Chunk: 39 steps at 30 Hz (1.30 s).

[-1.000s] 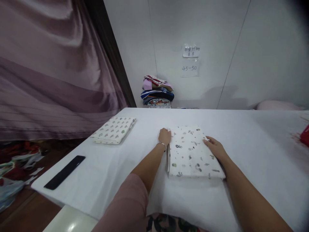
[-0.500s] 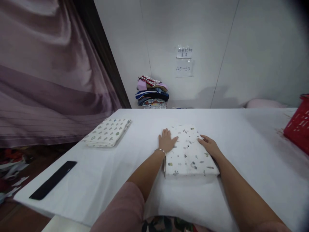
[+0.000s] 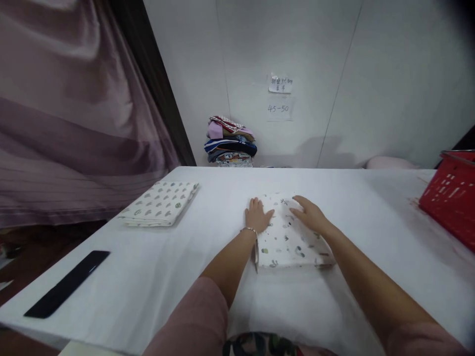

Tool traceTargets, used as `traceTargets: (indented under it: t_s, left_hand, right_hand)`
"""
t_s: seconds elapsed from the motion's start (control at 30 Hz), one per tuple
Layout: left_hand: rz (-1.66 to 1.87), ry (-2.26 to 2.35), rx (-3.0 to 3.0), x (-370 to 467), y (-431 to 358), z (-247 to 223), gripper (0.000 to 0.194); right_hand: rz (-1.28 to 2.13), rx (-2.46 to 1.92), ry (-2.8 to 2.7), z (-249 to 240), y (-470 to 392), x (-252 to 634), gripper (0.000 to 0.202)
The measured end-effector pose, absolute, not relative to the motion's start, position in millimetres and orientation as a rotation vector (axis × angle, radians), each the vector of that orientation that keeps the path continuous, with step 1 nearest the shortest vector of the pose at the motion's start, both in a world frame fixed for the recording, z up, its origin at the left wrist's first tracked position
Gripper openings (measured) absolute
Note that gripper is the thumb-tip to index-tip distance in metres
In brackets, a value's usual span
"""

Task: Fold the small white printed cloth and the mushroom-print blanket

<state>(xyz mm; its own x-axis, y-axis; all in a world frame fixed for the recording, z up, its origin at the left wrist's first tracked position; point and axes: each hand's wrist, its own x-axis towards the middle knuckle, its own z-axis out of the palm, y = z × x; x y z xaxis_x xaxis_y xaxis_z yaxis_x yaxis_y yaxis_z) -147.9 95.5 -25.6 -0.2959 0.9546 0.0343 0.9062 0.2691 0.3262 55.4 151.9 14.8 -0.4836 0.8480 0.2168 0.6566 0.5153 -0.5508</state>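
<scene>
A folded white cloth (image 3: 287, 244) with small printed figures lies flat on the white-covered table in front of me. My left hand (image 3: 258, 216) rests flat on its left edge, fingers spread and pointing away from me; a bracelet circles that wrist. Over the upper right part of the cloth is my right hand (image 3: 308, 215), its fingers apart and nothing gripped. Whether the right fingertips touch the fabric, I cannot tell. Farther left lies a second folded cloth (image 3: 160, 203), white with rows of small grey-green shapes.
A long black flat object (image 3: 69, 283) lies near the table's (image 3: 148, 277) left edge. At the right stands a red plastic basket (image 3: 451, 198). Against the wall rises a stack of folded fabrics (image 3: 232, 142), with paper notes (image 3: 280, 108) to its right. A mauve curtain (image 3: 74, 123) hangs at left.
My right hand has moved from the cloth's right edge inward over its upper right part. My left hand stays on the cloth. The view has shifted slightly, showing more of the red basket.
</scene>
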Motion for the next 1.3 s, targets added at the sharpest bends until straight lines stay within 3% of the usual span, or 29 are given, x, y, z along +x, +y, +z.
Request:
traceTargets:
  t_s: [0.23, 0.43, 0.63, 0.9, 1.03, 1.17, 1.3]
  left_hand:
    - [0.466, 2.37, 1.746, -147, 95, -26, 0.072]
    - [0.481, 2.365, 1.746, -146, 94, -29, 0.072]
    - [0.481, 2.366, 1.738, -146, 96, -30, 0.074]
    - [0.525, 2.338, 1.737, -147, 98, -32, 0.071]
    - [0.518, 2.299, 1.73, -149, 99, -28, 0.071]
    - [0.511, 2.167, 1.66, -153, 98, -13, 0.069]
    - [0.82, 2.066, 1.578, -153, 76, -3, 0.056]
  right_hand:
    - [0.293, -1.261, -2.745, 1, 200, 13, 0.065]
    - [0.287, -1.349, -2.736, -34, 218, 20, 0.069]
    - [0.294, -1.356, -2.744, -28, 218, 20, 0.066]
    - [0.342, -1.202, -2.821, -1, 119, 25, 0.067]
    - [0.41, -0.891, -2.919, -8, 53, 31, 0.068]
    - [0.306, -0.866, -2.94, -18, 31, 32, 0.067]
    - [0.273, -0.88, -2.944, -18, 33, 32, 0.067]
